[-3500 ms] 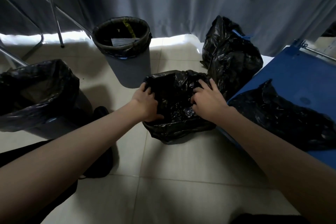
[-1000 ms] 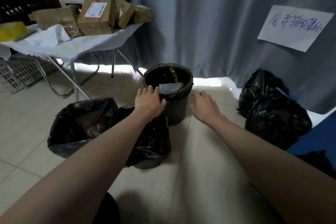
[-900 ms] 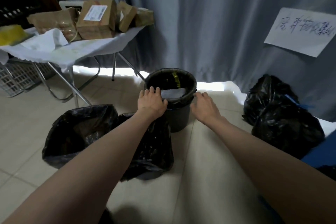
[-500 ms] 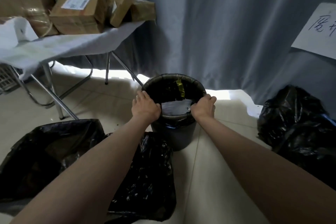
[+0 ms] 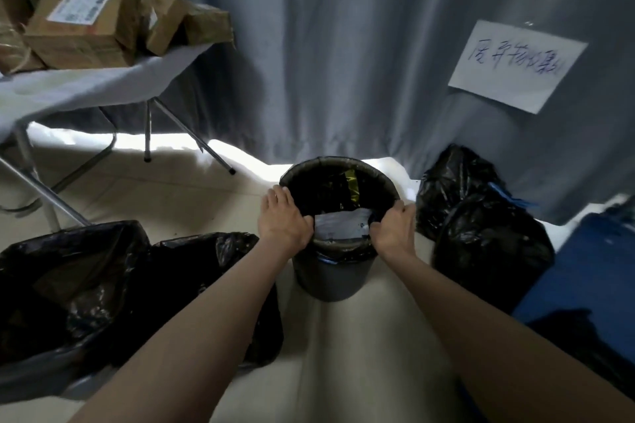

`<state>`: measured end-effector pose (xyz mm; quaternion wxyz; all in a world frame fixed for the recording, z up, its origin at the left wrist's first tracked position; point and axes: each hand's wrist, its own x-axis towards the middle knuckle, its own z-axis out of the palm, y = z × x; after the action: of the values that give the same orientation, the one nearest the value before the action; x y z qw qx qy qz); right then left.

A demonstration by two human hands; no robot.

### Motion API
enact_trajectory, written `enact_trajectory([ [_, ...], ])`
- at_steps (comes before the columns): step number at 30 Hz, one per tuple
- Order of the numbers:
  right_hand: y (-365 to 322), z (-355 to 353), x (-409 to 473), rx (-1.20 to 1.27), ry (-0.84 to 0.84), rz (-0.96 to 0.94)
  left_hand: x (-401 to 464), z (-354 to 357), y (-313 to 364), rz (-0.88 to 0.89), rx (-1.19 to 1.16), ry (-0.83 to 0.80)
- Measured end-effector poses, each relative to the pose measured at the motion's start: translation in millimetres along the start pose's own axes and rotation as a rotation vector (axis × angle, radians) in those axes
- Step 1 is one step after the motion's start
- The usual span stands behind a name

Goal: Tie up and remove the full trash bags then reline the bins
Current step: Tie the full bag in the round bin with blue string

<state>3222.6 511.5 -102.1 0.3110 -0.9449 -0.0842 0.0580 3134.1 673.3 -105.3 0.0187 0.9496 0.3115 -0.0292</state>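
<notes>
Gripping the rim of the grey bin point(image 5: 330, 280) at frame centre, my left hand point(image 5: 283, 221) curls over its near-left edge and my right hand point(image 5: 393, 228) pinches the black liner point(image 5: 343, 187) at the near-right edge. White paper point(image 5: 342, 225) lies inside. Two lined bins point(image 5: 86, 285) sit lower left; tied bags point(image 5: 481, 233) stand at right.

A grey curtain point(image 5: 343, 45) hangs across the whole back of the room. A white paper sign point(image 5: 515, 65) with handwritten characters is fixed on it at the upper right. At the upper left stands a folding table point(image 5: 86, 86) with a white cover and metal legs, and brown cardboard boxes point(image 5: 82, 27) lie on it. Daylight comes under the curtain onto the pale tiled floor point(image 5: 360, 336).
</notes>
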Motion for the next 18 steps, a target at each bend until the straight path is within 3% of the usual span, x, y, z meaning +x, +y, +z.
enact_trajectory([
  [8,78,-59,-95,-0.037,0.016,0.103,-104,-2,50,0.131,0.165,-0.02],
  [18,116,-81,-181,0.006,0.03,0.136,-188,7,45,0.197,0.169,-0.029],
])
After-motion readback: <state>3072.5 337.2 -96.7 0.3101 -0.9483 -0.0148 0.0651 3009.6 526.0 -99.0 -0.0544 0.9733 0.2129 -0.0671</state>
